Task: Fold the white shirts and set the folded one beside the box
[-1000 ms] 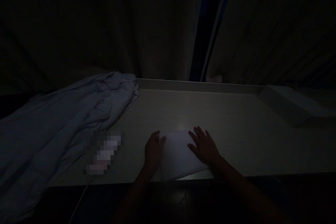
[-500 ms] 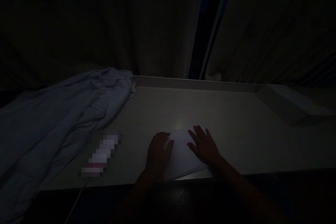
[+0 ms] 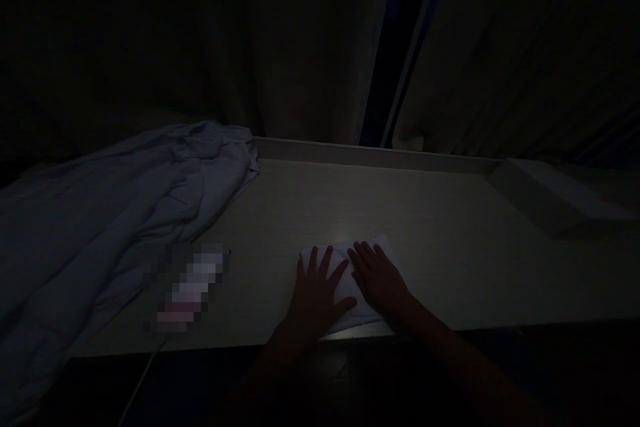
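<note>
A folded white cloth (image 3: 345, 290) lies flat near the front edge of the pale table (image 3: 450, 260). My left hand (image 3: 317, 293) rests on its left part, palm down with the fingers spread. On the right part lies my right hand (image 3: 381, 280), flat, its fingers stretched out close together. Both hands touch the cloth and cover much of it. The light is very dim, so the cloth's layers are hard to make out.
A large crumpled light-coloured sheet (image 3: 150, 193) covers the table's left side. Beside it lies a blurred-out object (image 3: 193, 287) with a thin cable (image 3: 143, 377) hanging over the edge. A pale box-like block (image 3: 555, 197) stands at right. Dark curtains (image 3: 300, 47) hang behind.
My left hand has moved from the cloth's left edge onto its top, and its fingers have spread. My right hand has slid slightly left, with its fingers closer together.
</note>
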`<state>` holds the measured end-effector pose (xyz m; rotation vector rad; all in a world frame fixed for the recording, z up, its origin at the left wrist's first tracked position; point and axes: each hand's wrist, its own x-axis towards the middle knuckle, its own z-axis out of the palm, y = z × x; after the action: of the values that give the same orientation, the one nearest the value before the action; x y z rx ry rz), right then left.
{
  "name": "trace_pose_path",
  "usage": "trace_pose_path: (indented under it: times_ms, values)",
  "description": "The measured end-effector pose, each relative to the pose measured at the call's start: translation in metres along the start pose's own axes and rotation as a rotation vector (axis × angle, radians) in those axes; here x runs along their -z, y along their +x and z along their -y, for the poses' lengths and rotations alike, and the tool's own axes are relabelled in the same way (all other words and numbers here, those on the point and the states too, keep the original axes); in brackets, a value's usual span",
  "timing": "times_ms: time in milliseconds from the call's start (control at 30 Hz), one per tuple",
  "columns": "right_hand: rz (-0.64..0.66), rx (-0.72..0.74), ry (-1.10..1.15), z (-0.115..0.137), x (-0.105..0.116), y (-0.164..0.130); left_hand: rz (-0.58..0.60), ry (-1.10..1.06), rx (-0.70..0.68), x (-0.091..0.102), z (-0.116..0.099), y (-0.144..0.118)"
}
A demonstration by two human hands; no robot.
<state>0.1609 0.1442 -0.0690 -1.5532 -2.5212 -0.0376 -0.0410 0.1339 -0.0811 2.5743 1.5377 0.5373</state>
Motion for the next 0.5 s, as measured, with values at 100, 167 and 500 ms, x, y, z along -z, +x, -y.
trace_pose_path:
  times_ms: [100, 167, 500]
  values:
    - [0.029, -0.019, 0.033, 0.014, -0.006, 0.011, 0.002, 0.008, -0.007, -0.003, 0.000, -0.001]
    - [0.033, -0.039, 0.044, 0.021, -0.009, 0.019, -0.008, 0.010, 0.007, -0.006, 0.002, -0.002]
    - [0.030, -0.101, -0.012, -0.016, 0.008, 0.016, 0.025, 0.019, 0.043, -0.008, 0.006, -0.004]
